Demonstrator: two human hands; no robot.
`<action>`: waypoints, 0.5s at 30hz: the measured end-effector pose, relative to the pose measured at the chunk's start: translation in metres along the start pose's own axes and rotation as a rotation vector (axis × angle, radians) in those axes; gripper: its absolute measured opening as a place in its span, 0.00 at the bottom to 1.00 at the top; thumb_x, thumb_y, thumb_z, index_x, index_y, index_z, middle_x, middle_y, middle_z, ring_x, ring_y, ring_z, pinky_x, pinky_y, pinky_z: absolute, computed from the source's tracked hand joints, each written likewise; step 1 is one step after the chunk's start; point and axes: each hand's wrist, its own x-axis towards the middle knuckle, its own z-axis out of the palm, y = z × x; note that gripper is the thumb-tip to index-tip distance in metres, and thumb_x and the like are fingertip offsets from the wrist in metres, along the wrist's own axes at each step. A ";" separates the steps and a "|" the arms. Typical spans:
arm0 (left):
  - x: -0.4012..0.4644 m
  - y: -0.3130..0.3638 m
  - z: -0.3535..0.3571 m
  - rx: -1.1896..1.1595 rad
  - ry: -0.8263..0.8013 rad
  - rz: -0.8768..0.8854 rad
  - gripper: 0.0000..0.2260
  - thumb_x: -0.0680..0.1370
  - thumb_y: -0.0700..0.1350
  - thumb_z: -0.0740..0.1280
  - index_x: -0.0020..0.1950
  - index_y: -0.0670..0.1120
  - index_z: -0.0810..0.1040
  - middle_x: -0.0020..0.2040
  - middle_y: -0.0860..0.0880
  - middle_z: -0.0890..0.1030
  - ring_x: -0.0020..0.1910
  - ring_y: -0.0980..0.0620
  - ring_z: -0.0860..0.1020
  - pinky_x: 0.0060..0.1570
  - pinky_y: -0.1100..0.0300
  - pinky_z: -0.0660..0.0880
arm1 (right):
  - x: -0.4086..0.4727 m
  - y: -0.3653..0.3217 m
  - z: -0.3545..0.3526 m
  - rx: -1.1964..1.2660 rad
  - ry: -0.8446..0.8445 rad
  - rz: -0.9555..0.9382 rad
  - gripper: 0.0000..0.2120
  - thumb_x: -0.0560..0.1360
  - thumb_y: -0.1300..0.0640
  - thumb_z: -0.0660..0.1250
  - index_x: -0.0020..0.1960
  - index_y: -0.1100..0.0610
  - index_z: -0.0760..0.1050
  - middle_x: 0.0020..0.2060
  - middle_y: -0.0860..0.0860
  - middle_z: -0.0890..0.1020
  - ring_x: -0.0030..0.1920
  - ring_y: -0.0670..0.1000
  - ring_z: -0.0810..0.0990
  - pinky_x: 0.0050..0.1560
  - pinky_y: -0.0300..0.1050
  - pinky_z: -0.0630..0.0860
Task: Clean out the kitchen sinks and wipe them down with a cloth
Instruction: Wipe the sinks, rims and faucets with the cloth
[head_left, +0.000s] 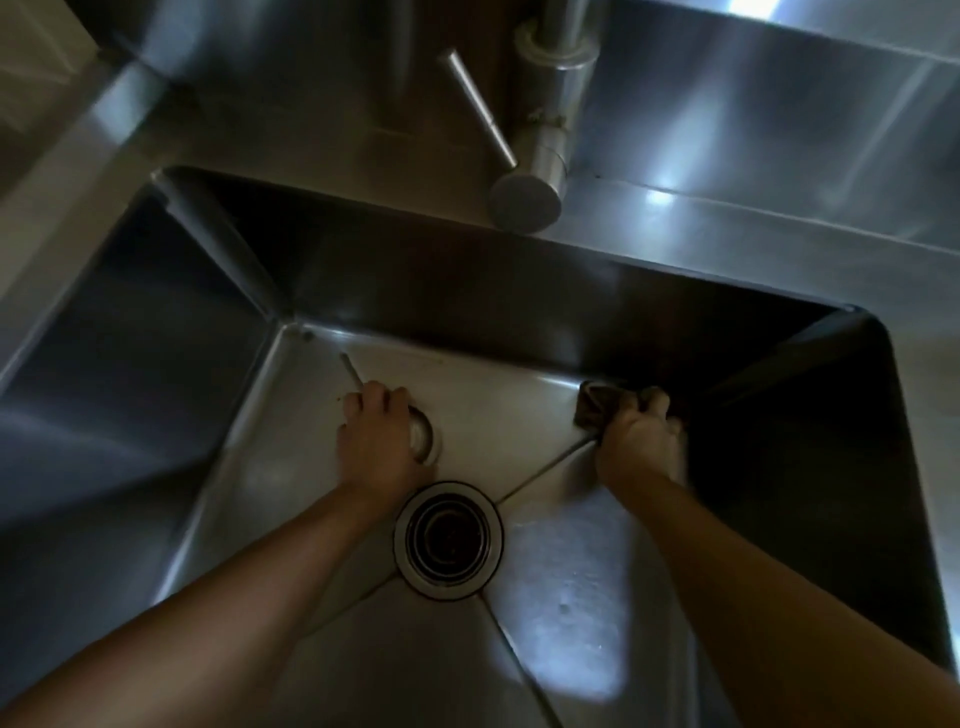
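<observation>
Wiping step: right hand grips the cloth at the sink's two o'clock; left hand holds a utensil at ten. Next, likely lift that out.

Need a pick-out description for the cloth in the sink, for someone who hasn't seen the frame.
Start at the steel sink and find the round drain in its floor. Up and right of it, the right hand grips the cloth where floor meets back wall. It is the only dark, crumpled, soft thing there; the left hand holds shiny metal.
</observation>
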 end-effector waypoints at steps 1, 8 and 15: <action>-0.009 -0.001 -0.001 0.041 0.015 0.124 0.39 0.61 0.54 0.77 0.68 0.45 0.67 0.65 0.45 0.65 0.62 0.43 0.63 0.53 0.53 0.71 | 0.000 -0.001 0.000 0.000 0.005 0.006 0.23 0.79 0.62 0.57 0.73 0.60 0.59 0.74 0.61 0.54 0.69 0.65 0.63 0.65 0.50 0.67; -0.053 0.003 -0.008 0.498 0.171 0.847 0.15 0.67 0.48 0.70 0.52 0.45 0.82 0.47 0.48 0.80 0.44 0.49 0.78 0.36 0.60 0.76 | -0.004 0.001 0.008 0.137 0.012 0.014 0.25 0.80 0.62 0.55 0.76 0.58 0.56 0.76 0.59 0.50 0.72 0.66 0.57 0.71 0.51 0.58; -0.058 -0.004 -0.006 0.251 -0.127 0.552 0.42 0.65 0.56 0.73 0.74 0.46 0.59 0.66 0.49 0.63 0.64 0.48 0.63 0.55 0.57 0.72 | -0.010 -0.006 0.009 0.220 0.038 -0.051 0.25 0.78 0.62 0.57 0.75 0.57 0.58 0.76 0.58 0.51 0.73 0.65 0.56 0.70 0.52 0.61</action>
